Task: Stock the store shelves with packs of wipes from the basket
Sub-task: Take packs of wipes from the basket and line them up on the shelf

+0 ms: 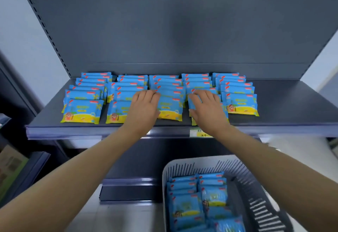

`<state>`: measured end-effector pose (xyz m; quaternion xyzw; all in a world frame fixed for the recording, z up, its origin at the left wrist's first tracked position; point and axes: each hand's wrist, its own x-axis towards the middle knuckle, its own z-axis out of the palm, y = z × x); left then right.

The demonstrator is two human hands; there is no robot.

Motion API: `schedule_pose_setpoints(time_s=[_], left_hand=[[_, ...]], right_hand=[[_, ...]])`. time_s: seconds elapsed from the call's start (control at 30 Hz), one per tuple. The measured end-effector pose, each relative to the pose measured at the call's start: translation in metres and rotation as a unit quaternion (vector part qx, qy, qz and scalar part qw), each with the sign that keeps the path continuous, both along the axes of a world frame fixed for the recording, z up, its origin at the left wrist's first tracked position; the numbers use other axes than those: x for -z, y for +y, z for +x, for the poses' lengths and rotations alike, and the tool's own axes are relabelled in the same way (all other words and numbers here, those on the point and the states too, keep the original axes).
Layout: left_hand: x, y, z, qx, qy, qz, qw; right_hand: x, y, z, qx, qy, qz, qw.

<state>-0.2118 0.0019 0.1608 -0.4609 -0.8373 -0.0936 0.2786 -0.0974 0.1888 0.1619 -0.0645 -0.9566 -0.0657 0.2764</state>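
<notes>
Head view, looking forward and down.

- Shelf [285, 107]: grey, across the middle of the frame, backed by a dark panel [164, 30] toward 12 o'clock.
- Packs of wipes [83, 111]: five rows on the shelf, running from the front edge toward 12 o'clock and overlapping like tiles. Blue above and yellow below, with a cartoon figure at the lower left corner.
- Left hand [144, 107]: enters from 7 o'clock, palm down over the gap between the second and third rows counted from 9 o'clock. Fingers straight and pressed together, tips resting on the packs behind. Thumb laid on the third row's front pack [172, 111].
- Right hand [206, 107]: enters from 4 o'clock, palm down on the front packs of the fourth row and covering most of them. Fingers straight and slightly spread, thumb pointing toward 9 o'clock at the left edge of the pack. Not discernible whether the thumb hooks beneath.
- Price label [200, 133]: on the front rail of the shelf, partly hidden by the right wrist.
- Basket [261, 204]: at 5 o'clock, below the shelf and well apart from it, with a white rim and slotted walls.
- Spare packs [184, 206]: inside the basket, standing on edge in two files, with a few lying loose toward 6 o'clock.
- Lower shelf [128, 189]: at 6 o'clock, just beside the basket on its 9 o'clock side.
</notes>
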Motion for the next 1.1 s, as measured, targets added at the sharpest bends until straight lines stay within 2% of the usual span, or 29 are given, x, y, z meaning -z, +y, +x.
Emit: schedule_pose_setpoints(time_s=[0.2, 0.3, 0.53, 0.67, 0.9, 1.0, 1.1], left_hand=[[0.003, 0.033, 0.071, 0.066, 0.004, 0.041, 0.997], [0.025, 0.043, 0.108, 0.081, -0.013, 0.041, 0.996], [0.115, 0.042, 0.165, 0.066, -0.102, -0.074, 0.99], [0.168, 0.036, 0.174, 0.056, -0.176, -0.165, 0.969], [0.24, 0.038, 0.165, -0.031, -0.29, -0.276, 0.916], [0.265, 0.045, 0.161, -0.044, -0.302, -0.312, 0.9], [0.283, 0.052, 0.162, -0.054, -0.296, -0.362, 0.882]], right_hand=[[0.018, 0.022, 0.058, -0.019, 0.031, 0.026, 0.999], [0.044, 0.029, 0.09, -0.044, 0.01, 0.015, 0.999], [0.134, 0.035, 0.144, -0.06, -0.167, -0.043, 0.983], [0.181, 0.042, 0.16, -0.055, -0.29, -0.072, 0.953], [0.254, 0.055, 0.163, -0.026, -0.446, -0.092, 0.89], [0.277, 0.058, 0.16, -0.002, -0.49, -0.12, 0.864], [0.292, 0.055, 0.156, 0.027, -0.482, -0.138, 0.865]])
